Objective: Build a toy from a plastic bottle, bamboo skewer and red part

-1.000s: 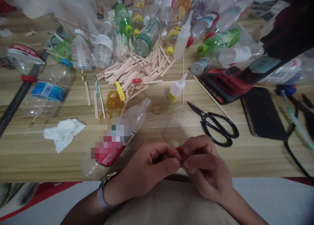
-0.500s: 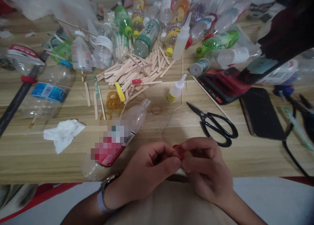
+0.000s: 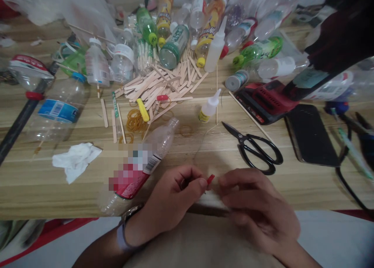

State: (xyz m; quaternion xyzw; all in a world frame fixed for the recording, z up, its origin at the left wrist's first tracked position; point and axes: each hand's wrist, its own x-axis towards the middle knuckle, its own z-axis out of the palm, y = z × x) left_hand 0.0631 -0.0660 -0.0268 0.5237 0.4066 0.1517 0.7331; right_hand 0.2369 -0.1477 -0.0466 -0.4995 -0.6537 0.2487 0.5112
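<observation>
A small red piece, perhaps a bottle cap, is pinched between the thumb and finger of my left hand near the table's front edge. Just to its right, my right hand is slightly blurred, apart from the red piece, its fingers loosely curved with nothing visible in them. An empty plastic bottle with a red label lies left of my left hand. Black-handled scissors rest beyond my right hand. A thin thread runs over the table toward my left hand.
Wooden sticks are heaped mid-table, with rubber bands and a small glue bottle nearby. Many plastic bottles fill the back. A phone and red-black tool lie right; crumpled tissue lies left.
My right hand has come off the red piece and moved right, its fingers opening. The red piece stays in my left hand, now turned edge-on.
</observation>
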